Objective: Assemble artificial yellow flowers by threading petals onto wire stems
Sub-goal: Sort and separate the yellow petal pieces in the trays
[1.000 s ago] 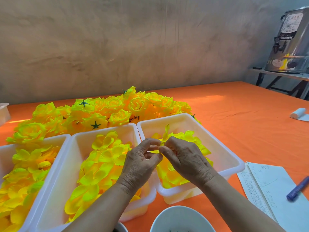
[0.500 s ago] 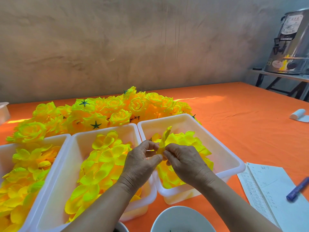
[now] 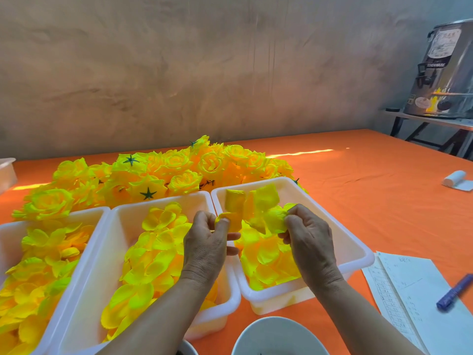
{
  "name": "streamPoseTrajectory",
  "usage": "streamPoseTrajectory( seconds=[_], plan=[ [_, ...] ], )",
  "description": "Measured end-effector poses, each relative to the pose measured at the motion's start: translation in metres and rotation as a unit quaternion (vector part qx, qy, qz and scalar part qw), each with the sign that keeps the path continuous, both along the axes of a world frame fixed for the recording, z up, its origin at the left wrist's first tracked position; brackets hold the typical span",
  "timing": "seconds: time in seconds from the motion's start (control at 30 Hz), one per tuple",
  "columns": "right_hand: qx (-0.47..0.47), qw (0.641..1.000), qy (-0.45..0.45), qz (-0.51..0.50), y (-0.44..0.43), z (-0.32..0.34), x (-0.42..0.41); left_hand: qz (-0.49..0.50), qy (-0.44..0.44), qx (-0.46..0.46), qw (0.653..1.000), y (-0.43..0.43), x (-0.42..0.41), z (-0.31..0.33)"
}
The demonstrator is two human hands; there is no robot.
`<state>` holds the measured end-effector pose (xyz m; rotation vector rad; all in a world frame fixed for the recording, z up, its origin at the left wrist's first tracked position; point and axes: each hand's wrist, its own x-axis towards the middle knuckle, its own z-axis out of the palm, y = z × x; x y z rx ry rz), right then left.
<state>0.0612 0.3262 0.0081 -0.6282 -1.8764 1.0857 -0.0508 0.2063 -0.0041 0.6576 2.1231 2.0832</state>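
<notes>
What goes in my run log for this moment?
left hand: pinching petal piece | right hand: pinching same | over right bin

Three white plastic bins (image 3: 107,252) side by side – yellow fabric flower heap (image 3: 163,172) behind, ruled paper sheets (image 3: 414,290) right.

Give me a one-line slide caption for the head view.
Both hands, left hand and right hand, spread a yellow petal piece above the right bin.
</notes>
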Motion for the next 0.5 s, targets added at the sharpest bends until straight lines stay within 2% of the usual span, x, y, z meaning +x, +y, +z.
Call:
streamPoseTrajectory(
  seconds=[0.1,0.2,0.27,0.37,0.5],
  plan=[
    [-0.026,0.998,0.033,-0.043,0.004,-0.003,0.001,0.036,-0.023,0.005,0.999,0.0,-0.004,-0.001],
    [-0.117,0.984,0.072,-0.111,0.011,-0.003,-0.002,0.088,-0.06,0.053,0.993,-0.005,-0.014,0.001],
    [-0.123,0.978,0.057,-0.159,0.013,-0.003,-0.005,0.082,-0.078,0.083,0.99,-0.007,-0.016,0.002],
    [-0.093,0.982,-0.007,-0.163,0.014,-0.005,-0.008,0.034,-0.08,0.092,0.992,-0.007,-0.013,0.002],
    [-0.021,0.981,-0.165,-0.102,0.012,-0.007,-0.01,-0.037,-0.06,0.063,0.995,-0.006,-0.008,0.002]
  ],
)
